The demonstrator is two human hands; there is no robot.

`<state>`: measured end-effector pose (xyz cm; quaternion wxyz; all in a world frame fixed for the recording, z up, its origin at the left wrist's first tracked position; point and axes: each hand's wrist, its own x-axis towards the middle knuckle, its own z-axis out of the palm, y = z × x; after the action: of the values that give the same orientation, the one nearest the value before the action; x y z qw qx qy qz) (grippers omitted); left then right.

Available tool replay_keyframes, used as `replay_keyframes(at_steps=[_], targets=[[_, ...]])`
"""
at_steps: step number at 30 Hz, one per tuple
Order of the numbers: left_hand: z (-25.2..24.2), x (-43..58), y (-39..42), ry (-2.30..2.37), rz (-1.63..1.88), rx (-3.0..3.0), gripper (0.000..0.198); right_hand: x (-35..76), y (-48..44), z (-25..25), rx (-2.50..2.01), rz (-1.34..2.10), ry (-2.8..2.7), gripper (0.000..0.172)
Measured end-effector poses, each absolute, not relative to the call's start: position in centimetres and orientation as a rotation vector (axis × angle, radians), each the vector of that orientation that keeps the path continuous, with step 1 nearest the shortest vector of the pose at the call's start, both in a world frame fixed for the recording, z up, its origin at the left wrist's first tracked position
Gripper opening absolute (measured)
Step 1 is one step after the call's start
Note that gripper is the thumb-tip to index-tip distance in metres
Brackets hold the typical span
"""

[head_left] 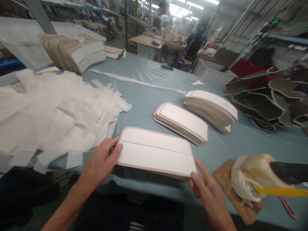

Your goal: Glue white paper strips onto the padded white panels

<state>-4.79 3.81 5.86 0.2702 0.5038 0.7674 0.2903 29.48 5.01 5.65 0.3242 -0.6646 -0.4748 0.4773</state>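
Observation:
My left hand [102,162] and my right hand [204,189] hold a small stack of cream, curved flat panels [156,150] by its two ends at the table's front edge. Left fingers wrap the left end with the thumb on top. The right hand's fingers clasp the right end from below and the side. The top panel bears wide white tape strips. The stack is tilted slightly above the blue-grey table [144,96].
A heap of white paper strips [55,112] lies left. Two more panel stacks [181,122] [211,109] lie beyond. Dark grey shaped pieces [264,102] pile at right. A glue-crusted container with a yellow-handled brush [255,179] sits on a board. A person sits far back.

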Motion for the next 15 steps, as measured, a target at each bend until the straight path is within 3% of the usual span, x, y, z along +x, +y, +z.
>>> replay_keyframes(at_steps=[3, 15], targets=[[5.4, -4.2, 3.5, 2.075, 0.754, 1.383, 0.063, 29.8, 4.8, 5.4, -1.792, 1.278, -1.261, 0.100], [4.7, -3.4, 3.7, 2.213, 0.575, 1.351, 0.087, 30.7, 4.9, 5.9, -1.958, 1.215, -1.277, 0.105]])
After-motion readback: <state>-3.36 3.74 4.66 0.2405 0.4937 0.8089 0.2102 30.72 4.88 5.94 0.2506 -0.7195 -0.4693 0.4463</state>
